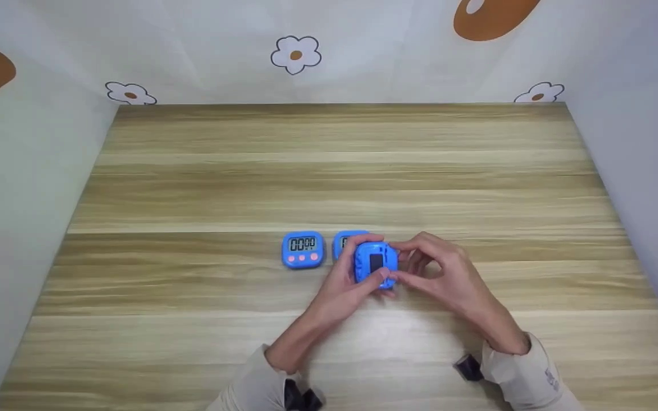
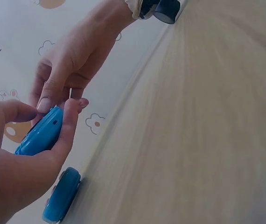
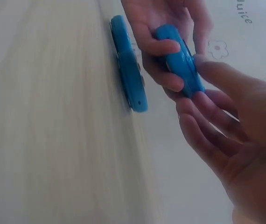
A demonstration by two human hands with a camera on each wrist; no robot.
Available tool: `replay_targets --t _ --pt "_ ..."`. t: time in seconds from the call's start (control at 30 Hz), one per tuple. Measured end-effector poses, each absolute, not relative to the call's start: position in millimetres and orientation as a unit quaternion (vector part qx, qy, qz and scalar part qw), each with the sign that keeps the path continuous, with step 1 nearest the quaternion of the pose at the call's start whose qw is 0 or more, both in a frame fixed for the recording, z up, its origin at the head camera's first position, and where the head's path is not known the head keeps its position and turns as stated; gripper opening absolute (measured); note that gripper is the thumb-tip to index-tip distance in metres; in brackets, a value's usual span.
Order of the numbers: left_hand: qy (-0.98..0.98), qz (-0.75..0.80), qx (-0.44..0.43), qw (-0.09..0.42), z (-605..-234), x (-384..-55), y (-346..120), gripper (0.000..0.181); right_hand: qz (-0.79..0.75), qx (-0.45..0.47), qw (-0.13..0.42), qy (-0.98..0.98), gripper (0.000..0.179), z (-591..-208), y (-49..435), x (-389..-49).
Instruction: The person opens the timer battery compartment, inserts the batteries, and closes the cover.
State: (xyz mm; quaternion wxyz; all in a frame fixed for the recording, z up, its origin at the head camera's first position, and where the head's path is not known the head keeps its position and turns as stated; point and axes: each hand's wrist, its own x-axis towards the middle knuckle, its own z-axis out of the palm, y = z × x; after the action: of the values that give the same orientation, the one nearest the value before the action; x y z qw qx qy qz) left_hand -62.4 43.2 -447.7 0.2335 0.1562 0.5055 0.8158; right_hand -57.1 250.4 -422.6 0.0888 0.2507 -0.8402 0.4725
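My left hand (image 1: 343, 288) holds a blue digital timer (image 1: 368, 251) off the table, its back facing up with a dark rectangle in the middle. The left thumb lies across the timer's lower part and the fingers wrap its far side. At its right edge, the right hand (image 1: 457, 279) pinches with thumb and forefinger; the right wrist view shows that thumb against the timer's edge (image 3: 183, 65). A second blue timer (image 1: 303, 250), with a zeroed display and pink buttons, lies face up left of the hands. Partly hidden behind the left hand is a third timer (image 1: 341, 242).
The wood-grain table (image 1: 192, 188) spreads out around the hands. Pale cloth walls (image 1: 363, 63) with flower prints enclose its back and sides. A dark strap piece (image 1: 468, 367) sticks out by the right sleeve (image 1: 526, 371).
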Motion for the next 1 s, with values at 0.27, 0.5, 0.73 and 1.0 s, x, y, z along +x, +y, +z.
replay_targets --t 0.27,0.5,0.73,1.0 --pt "0.539 0.810 0.101 0.206 -445 -64 40 0.043 0.482 0.280 0.079 -0.827 0.049 -397 240 -50" --pt "0.534 0.813 0.112 0.206 -442 -62 40 0.043 0.506 0.280 0.081 -0.812 0.042 -398 241 -50" --pt "0.500 0.826 0.114 0.234 -442 -58 41 0.049 0.541 0.288 0.089 -0.785 0.045 -402 240 -50" --pt "0.490 0.822 0.113 0.268 -437 -59 39 0.059 0.548 0.278 0.047 -0.788 0.051 -399 247 -51"
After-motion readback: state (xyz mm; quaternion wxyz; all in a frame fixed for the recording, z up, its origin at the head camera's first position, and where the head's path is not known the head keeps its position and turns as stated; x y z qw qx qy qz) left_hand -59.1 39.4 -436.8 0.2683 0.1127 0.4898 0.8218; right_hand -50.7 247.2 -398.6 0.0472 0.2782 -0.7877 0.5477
